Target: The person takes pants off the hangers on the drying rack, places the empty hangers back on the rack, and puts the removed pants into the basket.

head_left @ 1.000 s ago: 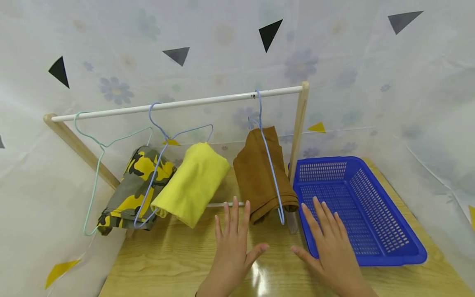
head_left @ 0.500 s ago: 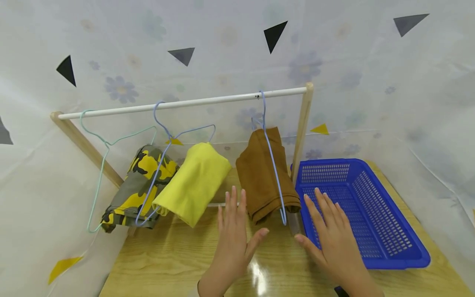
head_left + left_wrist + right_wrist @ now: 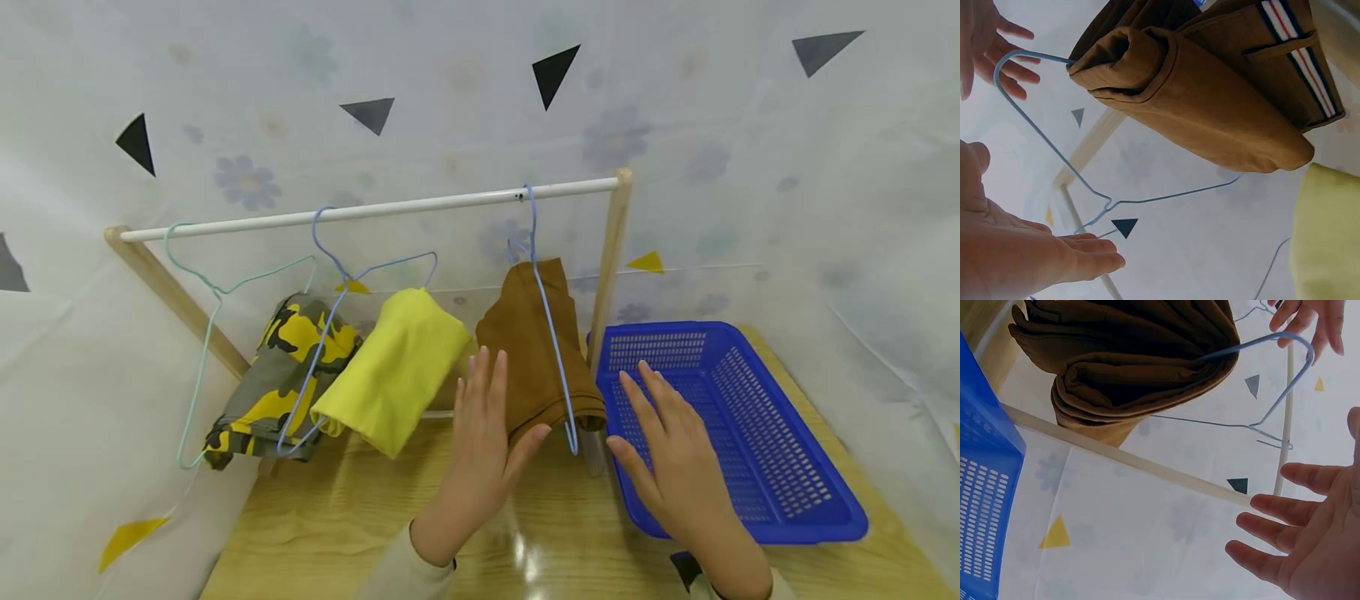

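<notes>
Brown folded trousers point(image 3: 525, 350) hang over a blue wire hanger point(image 3: 551, 333) near the right end of the rack's white rail point(image 3: 420, 206). In the head view my left hand point(image 3: 480, 442) is in front of their lower left part, fingers straight, holding nothing. My right hand point(image 3: 675, 458), fingers spread and nothing in them, is in front of the blue plastic basket point(image 3: 787, 433). A yellow folded cloth point(image 3: 393, 367) hangs on a second blue hanger point(image 3: 318, 333). Left of it, a camouflage garment point(image 3: 277, 383) hangs on a mint-green hanger point(image 3: 198, 358). Both wrist views show a gap between hands and trousers.
Wooden posts point(image 3: 611, 258) carry the rail at both ends. The rack and basket stand on a wood-grain table point(image 3: 337, 517). Behind hangs a pale flowered sheet point(image 3: 450, 100) with black, grey and yellow triangles.
Both hands have moved forward and up in the head view, so the left now overlaps the brown trousers. The garments still hang in the same order. The head view has shifted slightly.
</notes>
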`<state>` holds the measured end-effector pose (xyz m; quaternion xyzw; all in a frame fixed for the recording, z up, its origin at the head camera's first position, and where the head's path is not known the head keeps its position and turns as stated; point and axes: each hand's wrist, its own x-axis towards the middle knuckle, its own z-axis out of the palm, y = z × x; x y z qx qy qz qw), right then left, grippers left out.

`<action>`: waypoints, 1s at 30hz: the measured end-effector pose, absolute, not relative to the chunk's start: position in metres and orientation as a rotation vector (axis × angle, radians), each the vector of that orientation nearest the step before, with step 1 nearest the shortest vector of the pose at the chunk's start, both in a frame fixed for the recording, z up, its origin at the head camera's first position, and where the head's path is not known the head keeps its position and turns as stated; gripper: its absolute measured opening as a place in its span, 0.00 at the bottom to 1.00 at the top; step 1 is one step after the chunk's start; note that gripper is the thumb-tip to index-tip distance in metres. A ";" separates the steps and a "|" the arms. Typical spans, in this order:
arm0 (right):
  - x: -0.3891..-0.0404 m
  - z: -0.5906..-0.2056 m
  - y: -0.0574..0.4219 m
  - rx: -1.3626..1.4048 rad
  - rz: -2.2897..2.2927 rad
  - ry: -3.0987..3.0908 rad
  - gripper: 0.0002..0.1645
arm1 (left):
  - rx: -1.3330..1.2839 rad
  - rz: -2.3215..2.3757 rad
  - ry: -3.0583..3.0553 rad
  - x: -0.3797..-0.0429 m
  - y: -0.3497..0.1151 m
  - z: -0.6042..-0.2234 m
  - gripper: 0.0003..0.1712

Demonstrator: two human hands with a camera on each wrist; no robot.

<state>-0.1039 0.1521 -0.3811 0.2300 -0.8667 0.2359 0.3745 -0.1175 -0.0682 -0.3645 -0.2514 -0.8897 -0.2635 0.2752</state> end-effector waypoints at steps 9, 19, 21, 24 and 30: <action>-0.111 -0.375 0.156 0.573 0.628 -2.269 0.37 | -0.714 -0.689 -2.322 -0.133 -0.061 -0.350 0.44; -0.115 -0.374 0.156 0.567 0.634 -2.289 0.37 | -0.667 -0.717 -2.262 -0.155 -0.058 -0.339 0.43; -0.117 -0.373 0.156 0.574 0.632 -2.277 0.37 | -0.663 -0.730 -2.265 -0.158 -0.057 -0.336 0.43; -0.119 -0.372 0.156 0.579 0.622 -2.261 0.37 | -0.668 -0.741 -2.260 -0.162 -0.056 -0.332 0.43; -0.123 -0.368 0.156 0.596 0.620 -2.249 0.37 | -0.668 -0.751 -2.239 -0.173 -0.052 -0.326 0.42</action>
